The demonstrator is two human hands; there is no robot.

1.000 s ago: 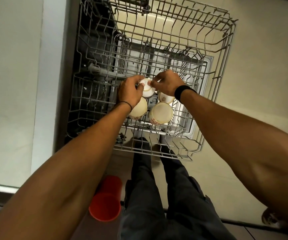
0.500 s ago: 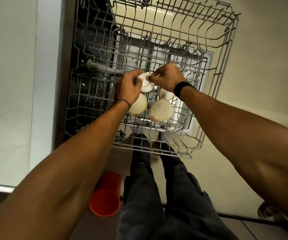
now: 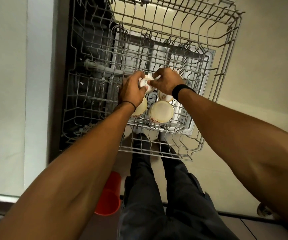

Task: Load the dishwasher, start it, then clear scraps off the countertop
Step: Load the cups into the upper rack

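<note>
Both hands grip one white cup (image 3: 146, 84) over the middle of the pulled-out rack (image 3: 226, 87), the left hand (image 3: 131, 89) curled round one side and the right hand (image 3: 167, 81) pinching the other. Its print begins "SIS"; the rest is covered. Three upturned cups (image 3: 160, 111) stand toward the rack's near edge, and its far rows are bare wire.
</note>
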